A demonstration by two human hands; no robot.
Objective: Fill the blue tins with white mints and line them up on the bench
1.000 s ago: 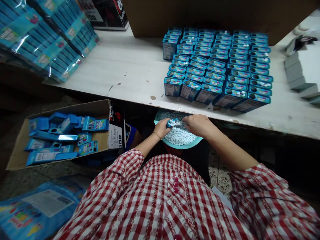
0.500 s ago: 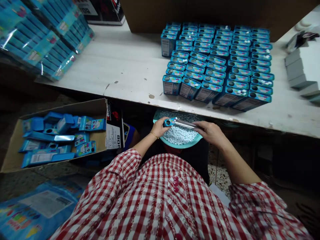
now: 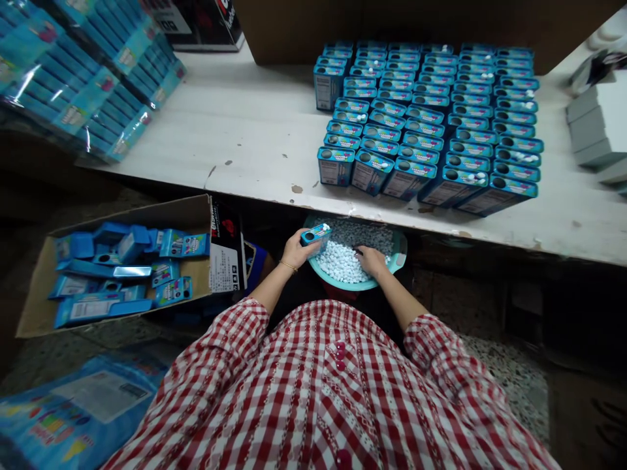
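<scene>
Blue box [image 3: 316, 234] is being gripped upright by the left hand [image 3: 295, 249] over the left rim of the basin [image 3: 398, 256], probably so that any spill drops inside the basin. Right hand [image 3: 371, 260] is resting on the pellets [image 3: 337, 261] in the basin; its grip cannot be told.

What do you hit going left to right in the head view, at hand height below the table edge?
Cardboard box → left hand → small blue box it grips → right hand, on the white pellets.
</scene>
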